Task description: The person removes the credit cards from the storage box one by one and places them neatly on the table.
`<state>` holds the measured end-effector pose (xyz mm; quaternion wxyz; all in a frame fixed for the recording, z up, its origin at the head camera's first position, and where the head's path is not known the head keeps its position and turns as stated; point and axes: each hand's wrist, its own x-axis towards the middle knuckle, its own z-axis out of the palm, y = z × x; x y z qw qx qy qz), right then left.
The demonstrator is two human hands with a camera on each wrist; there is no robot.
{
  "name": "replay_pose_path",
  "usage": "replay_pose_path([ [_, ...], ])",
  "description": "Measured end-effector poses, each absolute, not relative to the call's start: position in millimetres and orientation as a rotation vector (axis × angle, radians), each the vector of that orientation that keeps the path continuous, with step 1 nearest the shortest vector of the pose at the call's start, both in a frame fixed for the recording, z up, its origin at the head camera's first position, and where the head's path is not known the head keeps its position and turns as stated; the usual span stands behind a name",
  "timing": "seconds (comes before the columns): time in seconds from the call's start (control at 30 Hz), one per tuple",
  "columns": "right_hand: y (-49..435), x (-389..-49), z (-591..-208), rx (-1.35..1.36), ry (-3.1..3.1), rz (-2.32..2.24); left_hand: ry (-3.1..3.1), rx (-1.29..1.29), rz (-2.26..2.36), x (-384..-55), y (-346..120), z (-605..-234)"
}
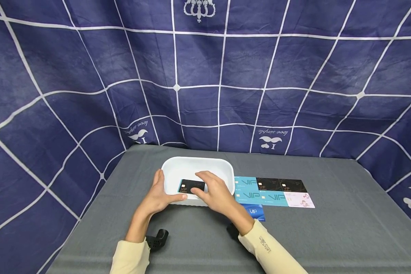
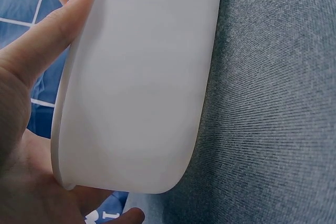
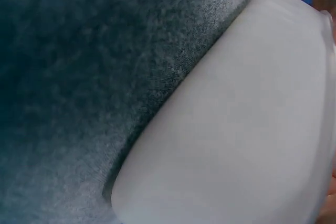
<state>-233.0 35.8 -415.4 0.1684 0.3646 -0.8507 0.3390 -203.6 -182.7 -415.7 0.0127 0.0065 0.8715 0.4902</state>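
Observation:
A white plastic tray (image 1: 178, 163) with rounded corners stands on the grey cloth. My left hand (image 1: 156, 196) grips its left end, the thumb along the near rim and the other fingers around the left side. A black VIP card (image 1: 188, 185) lies inside the tray, and a teal edge shows beneath it. My right hand (image 1: 214, 192) reaches over the near right part of the tray, fingers spread around the card's right end. Its thumb overlaps the card's lower edge, while the index finger lies just beyond the upper edge. Outer tray walls (image 2: 131, 87) fill both wrist views.
Right of the tray, several cards lie in rows: teal VIP cards (image 1: 248, 196), black cards (image 1: 293, 185) and a pink one (image 1: 299, 199). A blue VIP card (image 1: 255, 212) lies nearer me. A blue curtain (image 1: 198, 106) with white lines hangs behind the grey table (image 1: 346, 228).

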Motion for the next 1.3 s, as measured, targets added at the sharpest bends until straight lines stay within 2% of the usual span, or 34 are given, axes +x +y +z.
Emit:
replay_pose_path([
  [0.63, 12.5, -266.3, -419.0, 1.018, -2.587, 0.889, 2.743, 0.056, 1.568, -202.0, -182.5, -420.6],
  [1.3, 7.4, -279.8, -426.0, 1.061, -2.853, 0.876, 2.736, 0.062, 1.576, -206.1, -183.3, -418.9],
])
